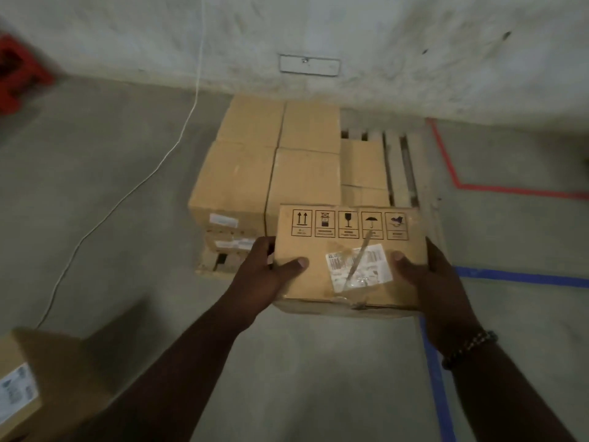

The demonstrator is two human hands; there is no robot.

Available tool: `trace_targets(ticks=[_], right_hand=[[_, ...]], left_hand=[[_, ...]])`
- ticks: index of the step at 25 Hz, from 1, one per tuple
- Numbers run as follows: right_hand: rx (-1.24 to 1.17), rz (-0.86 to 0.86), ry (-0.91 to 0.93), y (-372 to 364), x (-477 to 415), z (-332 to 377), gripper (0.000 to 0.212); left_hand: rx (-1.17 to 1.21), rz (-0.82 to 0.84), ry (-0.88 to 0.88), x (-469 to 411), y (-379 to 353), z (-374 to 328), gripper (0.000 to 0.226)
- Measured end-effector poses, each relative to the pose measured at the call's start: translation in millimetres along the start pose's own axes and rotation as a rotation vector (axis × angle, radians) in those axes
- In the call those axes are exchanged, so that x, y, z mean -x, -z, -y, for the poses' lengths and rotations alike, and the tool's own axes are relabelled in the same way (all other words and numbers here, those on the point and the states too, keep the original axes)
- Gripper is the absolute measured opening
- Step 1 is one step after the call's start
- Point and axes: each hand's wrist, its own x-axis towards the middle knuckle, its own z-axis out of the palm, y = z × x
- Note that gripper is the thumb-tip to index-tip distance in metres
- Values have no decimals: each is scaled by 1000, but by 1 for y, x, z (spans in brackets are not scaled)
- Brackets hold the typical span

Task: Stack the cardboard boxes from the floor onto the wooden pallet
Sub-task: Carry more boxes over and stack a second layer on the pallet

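I hold a cardboard box in the air in front of me, with handling symbols printed along its top and a white label on its near side. My left hand grips its left side and my right hand grips its right side. Just beyond it lies the wooden pallet, against the wall. Several stacked boxes cover the pallet's left and middle, two layers high on the left. A lower box sits to their right. Bare slats show on the pallet's right side.
Another cardboard box with a white label stands on the floor at the lower left. A white cable runs across the concrete floor. Red tape and blue tape mark lines on the right. A red object sits far left.
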Motion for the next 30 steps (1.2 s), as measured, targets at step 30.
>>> trace_targets(ticks=[30], right_hand=[[551,-98,122,73,-579,15,42]], left_hand=[[-616,-86,-261,-541,-210,-94,58]])
